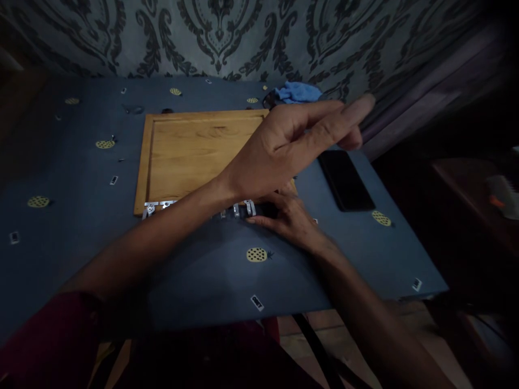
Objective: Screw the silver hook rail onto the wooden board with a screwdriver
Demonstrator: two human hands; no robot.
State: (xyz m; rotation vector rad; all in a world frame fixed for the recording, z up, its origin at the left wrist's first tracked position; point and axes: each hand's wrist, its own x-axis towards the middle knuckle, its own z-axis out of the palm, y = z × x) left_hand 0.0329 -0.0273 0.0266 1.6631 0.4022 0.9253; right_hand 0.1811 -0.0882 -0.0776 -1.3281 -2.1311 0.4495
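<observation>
A wooden panel (186, 156) with a raised frame lies flat on the table, metal hinge-like fittings (158, 206) along its near edge. My left hand (300, 138) is raised over the panel's right side, crossing in front of my right arm. Its thumb lies along the fingers, which curl behind it; anything pinched there is hidden. At the near right corner, my right hand (290, 213) curls around the edge. Its thumb tip touches a metal hinge (249, 208), with the fingers on the far side partly covered by my left hand.
A black phone (346, 181) lies right of the panel. Behind it are a blue cloth (299, 92) and a dark object partly hidden. Small screws (121, 160) lie to the left on the pineapple-print tablecloth (81, 216). A patterned wall covering (219, 38) rises behind the table.
</observation>
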